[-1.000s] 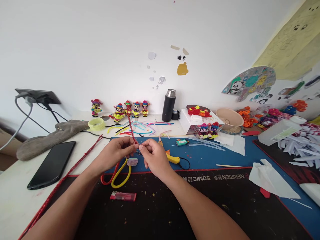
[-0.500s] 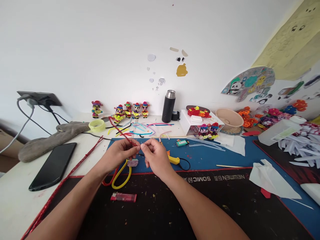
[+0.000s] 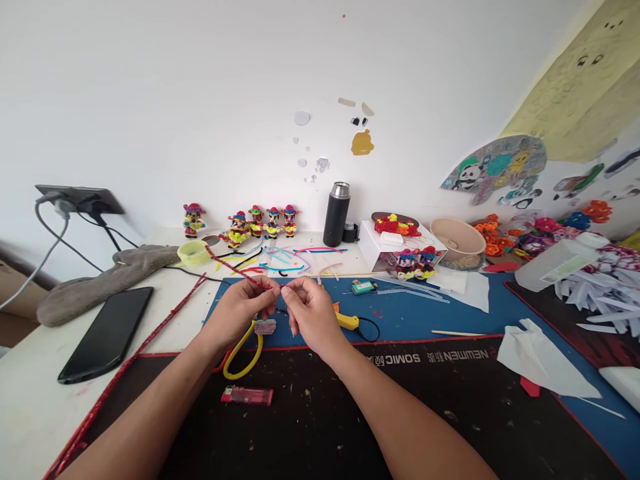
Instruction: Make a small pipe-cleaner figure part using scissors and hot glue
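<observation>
A thin red twisted cord (image 3: 227,266) runs up and left out of my fingers, its free end in the air. My left hand (image 3: 250,303) pinches it between thumb and forefinger. Thumb and finger of my right hand (image 3: 307,310) close on the cord's near end, almost touching the left fingertips. Below the hands lie scissors with a yellow handle (image 3: 243,365) and a pink lighter (image 3: 247,395). More red twisted cord (image 3: 150,333) stretches along the left side of the table, past my left forearm.
A phone (image 3: 107,333) lies at left, near a grey branch-shaped piece (image 3: 100,280) and yellow tape (image 3: 194,253). Small colourful figures (image 3: 237,230), a black thermos (image 3: 337,217) and a white box (image 3: 380,250) stand along the wall. A yellow-handled tool (image 3: 349,321) lies beyond my right hand.
The red cord's free end has swung down and to the left, so it slants lower. Both hands keep their pinch in nearly the same place.
</observation>
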